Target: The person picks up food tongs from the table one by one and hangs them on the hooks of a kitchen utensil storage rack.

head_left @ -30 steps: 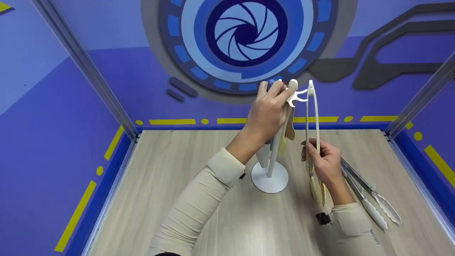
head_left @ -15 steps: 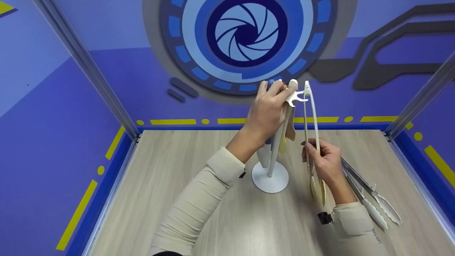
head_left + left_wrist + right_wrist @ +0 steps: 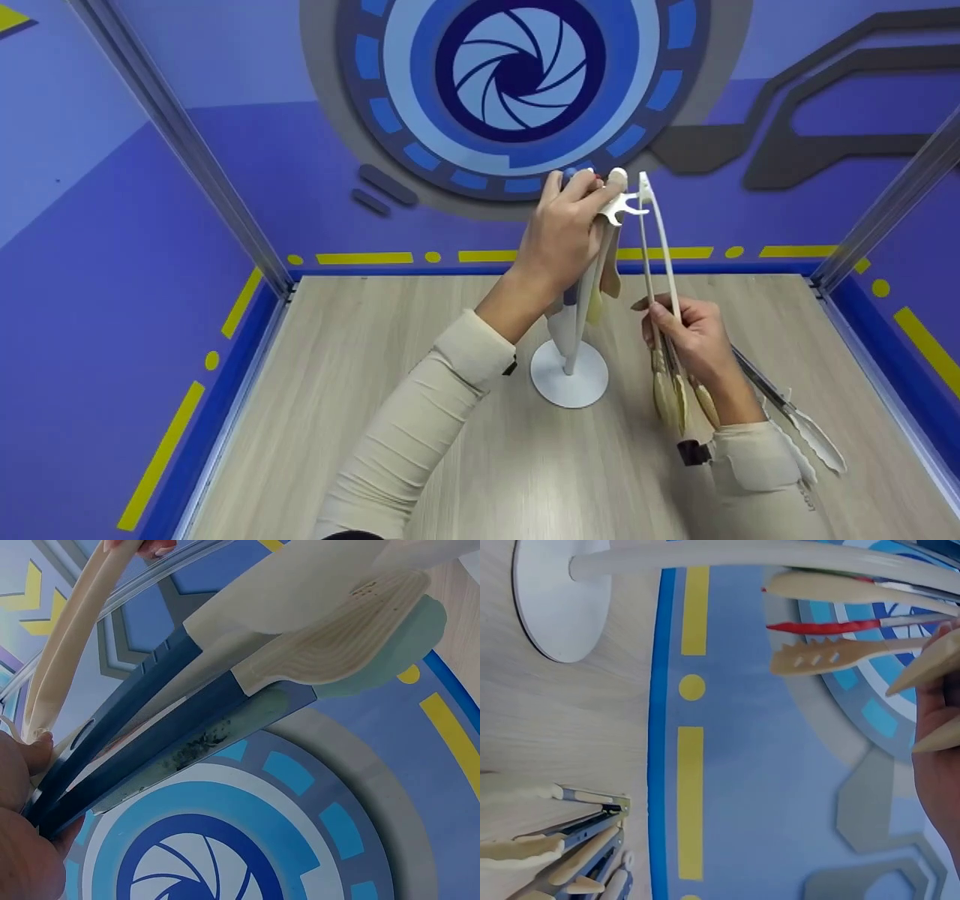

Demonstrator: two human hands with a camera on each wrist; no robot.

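Observation:
At the top of a white utensil stand (image 3: 570, 386), my left hand (image 3: 559, 244) grips the hook rack (image 3: 621, 206), fingers curled over it. Blue-handled utensils (image 3: 135, 682) hang beside that hand (image 3: 26, 840) in the left wrist view. My right hand (image 3: 697, 337) pinches the arms of long cream tongs (image 3: 663, 240), which stand roughly upright with their tips down. The tongs' top end is at a right-hand hook; whether it is hooked on cannot be told. The right wrist view shows the tong tips (image 3: 934, 664) beside my right hand (image 3: 941, 765).
More tongs (image 3: 814, 442) lie on the wooden table (image 3: 450, 480), partly behind my right forearm. A slotted wooden utensil (image 3: 810, 656) and a red one (image 3: 825, 628) hang from the stand. Blue patterned panels with metal posts (image 3: 187, 146) surround the table.
The tongs' top has shifted left, close against the hook, and they now lean slightly. My right hand has moved a little to the right. My left hand has stayed on the rack.

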